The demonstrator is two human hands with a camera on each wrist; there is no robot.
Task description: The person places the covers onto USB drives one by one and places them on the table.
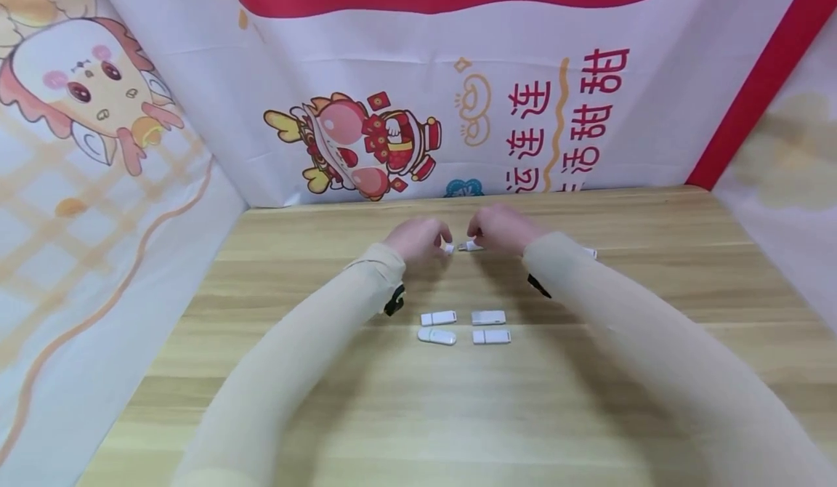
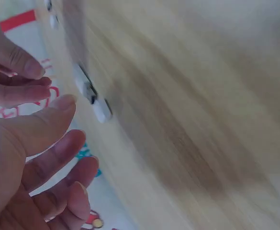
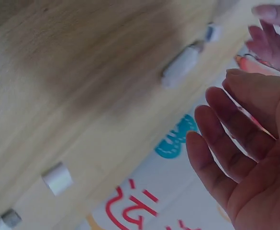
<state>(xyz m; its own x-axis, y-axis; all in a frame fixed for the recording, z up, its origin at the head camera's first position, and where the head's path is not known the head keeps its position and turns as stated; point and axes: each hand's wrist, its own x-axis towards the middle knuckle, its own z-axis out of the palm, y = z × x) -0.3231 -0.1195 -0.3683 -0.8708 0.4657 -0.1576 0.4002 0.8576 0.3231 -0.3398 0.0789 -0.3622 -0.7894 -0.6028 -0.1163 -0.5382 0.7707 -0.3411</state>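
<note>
A slim, white plastic USB stick (image 3: 180, 66), its silvery metal plug (image 3: 198, 45) bare, lies on the far part of the pale wood-grained table (image 1: 392, 414), with a small white cap (image 3: 216, 33) just to its left. The left hand (image 1: 418, 238) hovers by the cap, the right hand (image 1: 502, 227) over the stick, both loosely open, fingers parted, holding nothing.

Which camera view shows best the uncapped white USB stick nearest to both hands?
The right wrist view: the stick appears largest and uncovered, though blurred. In the head view, the right hand partly covers it; the left wrist view shows it smaller and blurred.
</note>
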